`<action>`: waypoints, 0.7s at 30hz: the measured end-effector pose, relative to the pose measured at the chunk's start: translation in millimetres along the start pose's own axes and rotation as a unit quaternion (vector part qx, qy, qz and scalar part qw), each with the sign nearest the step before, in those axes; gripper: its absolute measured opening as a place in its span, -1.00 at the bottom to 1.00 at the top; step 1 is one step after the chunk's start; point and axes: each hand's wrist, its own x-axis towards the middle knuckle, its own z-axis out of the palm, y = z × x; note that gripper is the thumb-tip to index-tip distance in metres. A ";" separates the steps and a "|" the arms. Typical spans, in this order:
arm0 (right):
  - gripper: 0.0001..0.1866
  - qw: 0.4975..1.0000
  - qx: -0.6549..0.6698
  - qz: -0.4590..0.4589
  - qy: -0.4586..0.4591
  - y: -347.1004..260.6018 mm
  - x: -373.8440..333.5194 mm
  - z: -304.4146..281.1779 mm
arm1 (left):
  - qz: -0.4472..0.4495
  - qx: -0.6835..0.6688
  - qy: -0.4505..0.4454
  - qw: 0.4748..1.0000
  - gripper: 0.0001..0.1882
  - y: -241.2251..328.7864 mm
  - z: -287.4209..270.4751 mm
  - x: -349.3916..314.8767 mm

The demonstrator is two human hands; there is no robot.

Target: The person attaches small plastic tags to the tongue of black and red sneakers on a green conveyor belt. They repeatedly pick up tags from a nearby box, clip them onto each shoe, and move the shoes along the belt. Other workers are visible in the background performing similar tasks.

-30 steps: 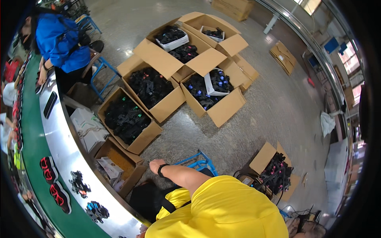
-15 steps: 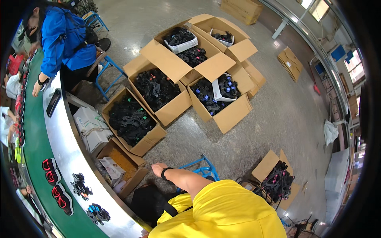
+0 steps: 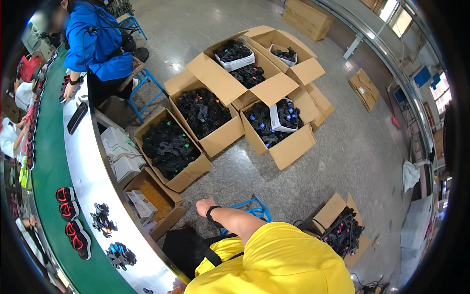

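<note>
Black-and-red shoes point(image 3: 78, 238) and untouched black strap-like clusters point(image 3: 121, 256) are lying at eight o'clock, apparently awaiting work; right hand point(image 3: 204, 207) and left hand point(image 3: 176, 290) are showing indiscernible grips.

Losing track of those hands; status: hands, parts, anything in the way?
Right hand curled, nothing visible inside. Left hand mostly cut off below. Black bundles lie untouched on metal bench. Open carton, blue stool near right hand.
</note>
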 end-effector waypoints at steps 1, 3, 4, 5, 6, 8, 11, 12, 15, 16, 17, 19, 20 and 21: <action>-0.75 0.999 -0.028 -0.015 -0.018 -3.8 -5.9 -7.5 | -0.001 -0.005 0.004 1.000 -0.81 -4.4 -1.0 -4.6; -0.74 0.999 -0.037 -0.004 -0.017 -3.4 -7.3 -6.8 | -0.005 -0.024 0.013 1.000 -0.81 -16.5 -4.0 -17.3; -0.74 0.999 -0.041 0.004 -0.016 -1.5 -7.9 -6.0 | -0.001 -0.009 0.010 1.000 -0.83 -19.3 -4.5 -17.6; -0.73 0.997 0.030 0.064 0.034 12.6 13.9 22.1 | 0.003 0.006 0.007 1.000 -0.85 -22.4 -5.0 -17.8; -0.71 0.982 0.103 0.131 0.089 41.3 47.3 65.2 | 0.014 0.020 -0.003 1.000 -0.87 -25.1 -5.2 -13.9; -0.66 0.984 0.078 0.088 0.135 21.2 25.8 51.9 | 0.007 0.019 0.012 1.000 -0.88 -17.5 -7.0 -14.9; -0.65 0.999 0.018 0.025 0.034 38.8 37.2 56.9 | 0.026 0.035 0.015 0.999 -0.88 -0.5 -11.5 -11.4; -0.64 0.999 0.018 0.049 -0.004 24.6 26.6 43.8 | 0.026 0.042 0.022 0.999 -0.88 2.3 -13.8 -13.3; -0.71 0.995 -0.095 0.019 -0.026 11.3 -7.7 16.8 | 0.040 0.053 0.033 0.997 -0.88 6.0 -19.5 -16.4; -0.69 0.992 -0.116 0.033 -0.033 15.1 -9.4 15.3 | 0.049 0.059 0.033 0.996 -0.88 7.6 -22.0 -15.9; -0.68 0.993 -0.062 0.098 -0.019 33.4 13.8 43.0 | 0.056 0.064 0.035 0.996 -0.88 8.2 -24.3 -14.7; -0.65 0.990 -0.048 0.123 -0.052 58.9 40.3 73.4 | 0.071 0.075 0.041 0.994 -0.88 11.4 -29.0 -13.7; -0.64 0.989 -0.090 0.067 -0.099 45.0 33.6 62.5 | 0.037 0.094 0.048 0.994 -0.89 16.5 -33.9 -18.0; -0.63 0.986 -0.076 0.074 -0.130 30.8 22.5 44.2 | 0.007 0.079 0.053 0.995 -0.87 16.5 -36.8 -21.4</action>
